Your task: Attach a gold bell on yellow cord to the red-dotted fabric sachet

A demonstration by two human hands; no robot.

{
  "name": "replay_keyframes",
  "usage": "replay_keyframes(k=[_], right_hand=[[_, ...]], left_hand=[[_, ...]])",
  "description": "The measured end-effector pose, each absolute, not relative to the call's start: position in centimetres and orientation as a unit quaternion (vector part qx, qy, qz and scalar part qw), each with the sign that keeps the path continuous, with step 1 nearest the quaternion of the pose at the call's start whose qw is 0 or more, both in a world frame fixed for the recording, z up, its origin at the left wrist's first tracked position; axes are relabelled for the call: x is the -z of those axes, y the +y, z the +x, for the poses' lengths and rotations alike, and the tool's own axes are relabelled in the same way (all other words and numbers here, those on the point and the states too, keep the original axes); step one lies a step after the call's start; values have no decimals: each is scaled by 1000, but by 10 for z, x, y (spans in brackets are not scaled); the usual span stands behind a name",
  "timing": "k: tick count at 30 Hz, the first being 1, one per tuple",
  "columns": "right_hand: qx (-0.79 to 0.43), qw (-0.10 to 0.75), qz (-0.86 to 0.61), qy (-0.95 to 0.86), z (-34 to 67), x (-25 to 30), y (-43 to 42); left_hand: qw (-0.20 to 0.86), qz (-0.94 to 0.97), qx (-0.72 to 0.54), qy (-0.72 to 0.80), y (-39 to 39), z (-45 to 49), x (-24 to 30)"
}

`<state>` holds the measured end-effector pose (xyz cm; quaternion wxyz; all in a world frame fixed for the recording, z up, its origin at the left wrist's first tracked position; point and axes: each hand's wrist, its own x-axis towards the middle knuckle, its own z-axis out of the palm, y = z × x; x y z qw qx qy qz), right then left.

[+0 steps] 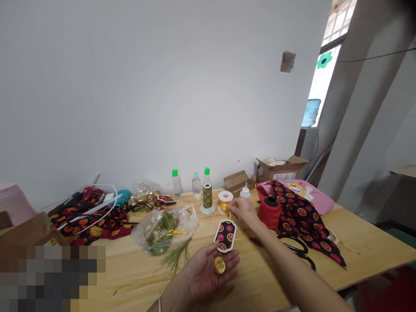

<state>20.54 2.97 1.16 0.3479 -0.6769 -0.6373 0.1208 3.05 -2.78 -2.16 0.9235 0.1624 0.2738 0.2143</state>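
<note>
Hands are working apart: open left hand (208,273) is cradling a patterned cloth charm (225,235) at six o'clock, while right hand (244,211) is pinching yellow thread (230,215) beside its spool (225,200) at twelve o'clock.

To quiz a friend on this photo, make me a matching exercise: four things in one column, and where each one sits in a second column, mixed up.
Things:
1. Yellow thread spool
2. Patterned fabric charm
3. Red thread spool
4. Black-handled scissors

Places:
A. Over the palm of the left hand
B. Below the black patterned cloth
C. Just left of the right hand
D. Against the black patterned cloth

Pairs: 1-C, 2-A, 3-D, 4-B
</note>
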Motion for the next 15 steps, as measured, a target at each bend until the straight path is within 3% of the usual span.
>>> replay_keyframes(k=[15], right_hand=[[-95,401,-659,-629,217,20,37]], left_hand=[[910,149,-189,339,-24,14,-1]])
